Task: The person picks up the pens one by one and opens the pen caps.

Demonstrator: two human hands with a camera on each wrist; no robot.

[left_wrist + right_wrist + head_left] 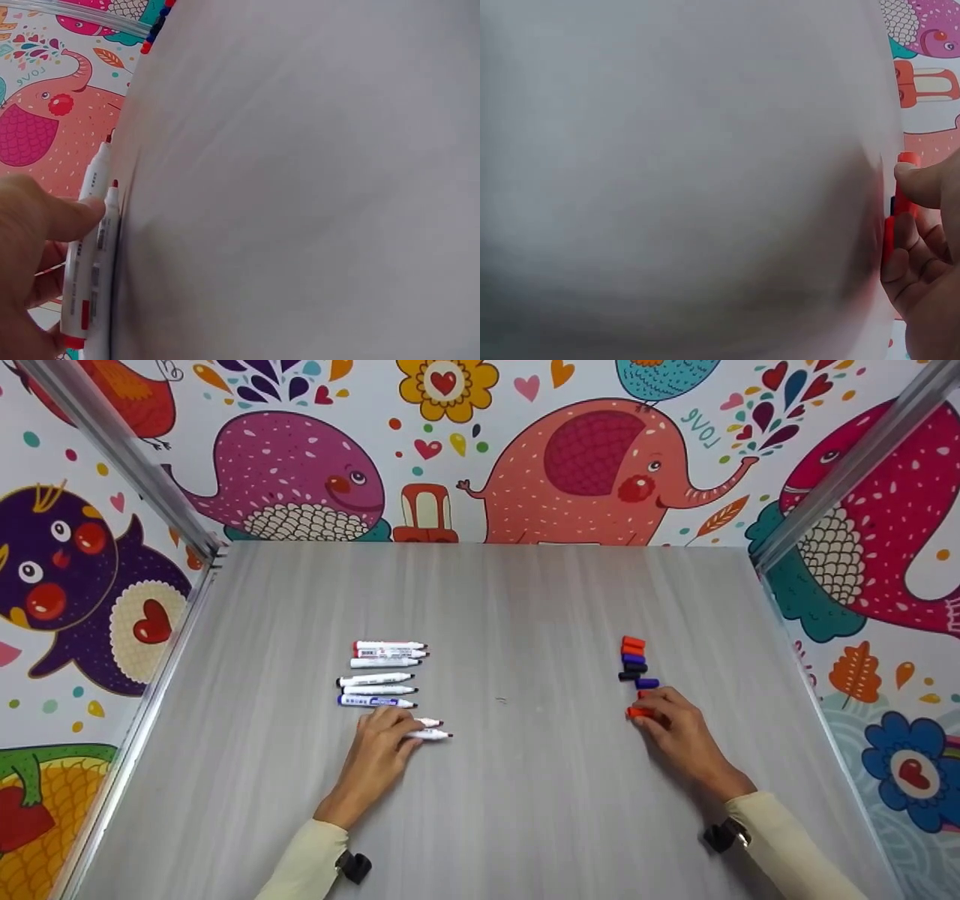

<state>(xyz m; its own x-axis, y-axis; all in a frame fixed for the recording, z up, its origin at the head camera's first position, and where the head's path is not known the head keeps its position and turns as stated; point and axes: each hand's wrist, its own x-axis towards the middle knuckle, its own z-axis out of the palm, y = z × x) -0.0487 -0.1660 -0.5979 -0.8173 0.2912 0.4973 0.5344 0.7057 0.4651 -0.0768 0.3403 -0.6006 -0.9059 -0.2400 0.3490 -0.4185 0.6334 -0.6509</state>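
Observation:
My left hand (pixel 379 754) pinches an uncapped white marker (pixel 84 247) with a red rear end between thumb and fingers. Beside it lies another white marker (pixel 106 255) with a reddish tip, partly hidden by the hand in the head view. Across the table, my right hand (pixel 684 739) pinches a red marker cap (pixel 639 712) by thumb and fingertips. A second red cap (pixel 888 240) sits right by those fingers, mostly covered in the head view. Just above that hand lies a blue cap (pixel 647 683).
Several uncapped white markers lie in a column above the left hand, among them a blue-ended one (pixel 377 701) and a red-ended one (pixel 390 646). More caps, such as a black cap (pixel 635 667) and a red cap (pixel 634 642), line the right side. Printed walls border the grey table (pixel 510 795).

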